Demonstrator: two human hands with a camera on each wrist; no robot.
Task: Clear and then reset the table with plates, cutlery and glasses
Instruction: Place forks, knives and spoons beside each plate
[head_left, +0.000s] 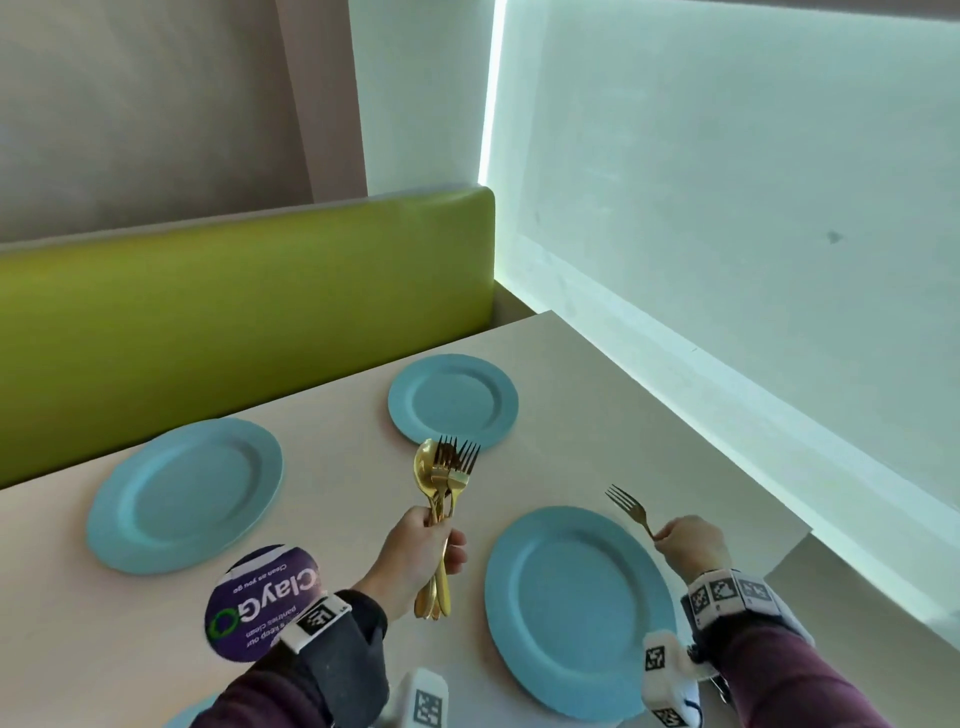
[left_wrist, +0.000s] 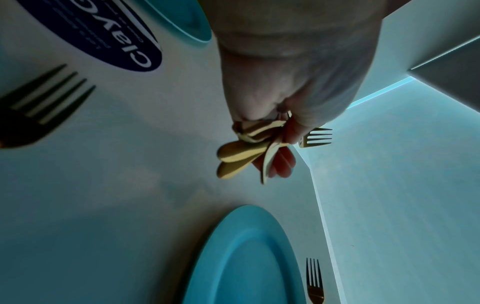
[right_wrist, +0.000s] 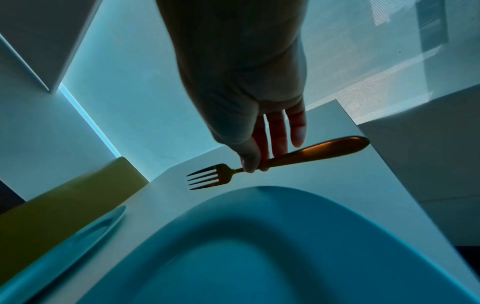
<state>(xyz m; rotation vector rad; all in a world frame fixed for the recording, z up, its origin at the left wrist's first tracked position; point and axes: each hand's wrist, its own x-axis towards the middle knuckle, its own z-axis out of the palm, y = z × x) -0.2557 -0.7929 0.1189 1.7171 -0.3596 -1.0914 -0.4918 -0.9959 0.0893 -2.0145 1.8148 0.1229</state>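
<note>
Right hand (head_left: 693, 543) pinches single fork (head_left: 629, 508) at neck, lower right of head view, over bare table (head_left: 675, 415) just beyond near plate (head_left: 576, 613) rim. Fork's long axis slants, tines toward upper left. Left hand (head_left: 421, 556) fisted round cutlery bundle (head_left: 444, 488), lower centre, heads up. Likely next: lay fork beside plate; right hand nearer.

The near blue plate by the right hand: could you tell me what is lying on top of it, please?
Nothing lies on the near blue plate; its face shows bare. The right hand holds a gold fork just past its far rim. The wrist camera hides part of its right edge.
</note>
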